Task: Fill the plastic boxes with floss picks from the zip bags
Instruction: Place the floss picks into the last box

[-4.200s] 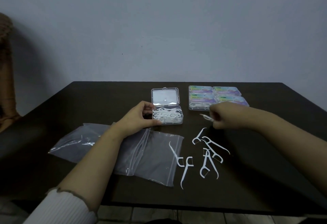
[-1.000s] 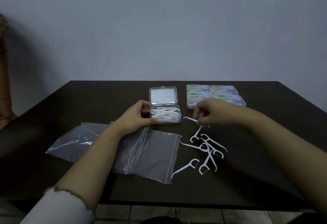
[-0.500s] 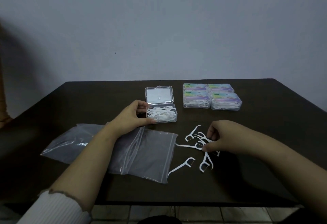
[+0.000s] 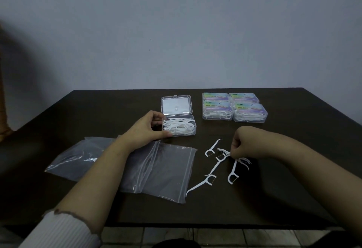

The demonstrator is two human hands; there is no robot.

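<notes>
- The two clear, flat plastic zip bags (image 4: 156, 169) lie overlapping at about eight o'clock on the tabletop. They look empty, though the dim light makes that hard to confirm, and the person's left forearm lies over them. Risk: the slick film could slide if that arm drags, and one loose pick just off its right edge could be swept off with it.
- The left hand (image 4: 146, 128) has its fingers and thumb curled round the left end of the open clear plastic box (image 4: 179, 128), steadying it just above the bags. The box is already heaped with white floss picks, and its hinged lid (image 4: 176, 105) lies open behind it. Risk: the pile may spring out or stop the lid closing.
- The loose white plastic floss picks (image 4: 217, 166) are scattered at about five o'clock of that box. Their hooked ends overlap, so lifting one may drag the others.
- The right hand (image 4: 242, 144) is curled, fingertips pinching a small bunch of picks from the scatter. Risk: a thin bunch could slip from the grip on the way to the box.
- Four closed clear boxes with coloured labels (image 4: 234, 107) sit at one o'clock, full.
- The dark brown wooden table (image 4: 98, 110) stands against a plain grey-blue wall (image 4: 176, 32). The room is dim, and pale floor tiles (image 4: 125, 236) show below the table's near edge.
</notes>
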